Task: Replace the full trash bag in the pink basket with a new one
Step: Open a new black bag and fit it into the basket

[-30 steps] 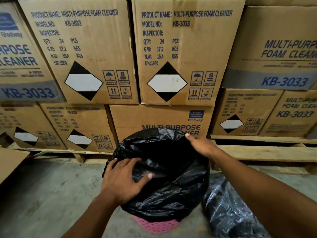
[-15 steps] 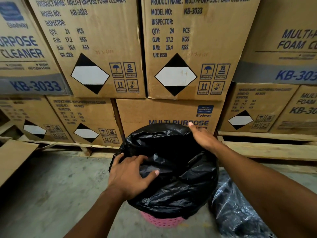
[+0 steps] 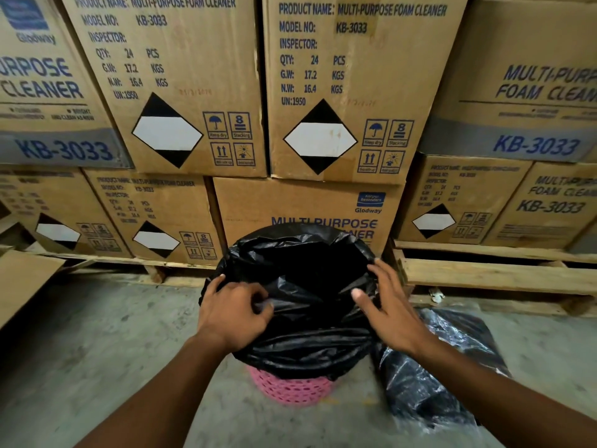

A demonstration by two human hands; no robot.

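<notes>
Cartons: a wall of brown cardboard boxes fills the view ahead of me, stacked two rows high on wooden pallets. Blue print reads "Multi-Purpose Foam Cleaner, KB-3033", with black and white diamond labels.
Floor: bare grey concrete, running from the pallets back to my feet.
New bag: a black trash bag lines the basket in front of me. Its mouth stands open and dark, and its edge is folded down outside over the rim.
Full bag: a second black, shiny bag lies crumpled on the floor just beside the basket, on my right.
Pink basket: a round lattice basket stands upright on the floor, close to the bottom carton. Only its lower part shows under the bag's turned-down edge.
Left hand: curled at the near left rim, fingers and thumb pinching a fold of the new bag.
Right hand: fingers spread wide, palm down on the right rim, pressing the plastic flat and gripping nothing.
</notes>
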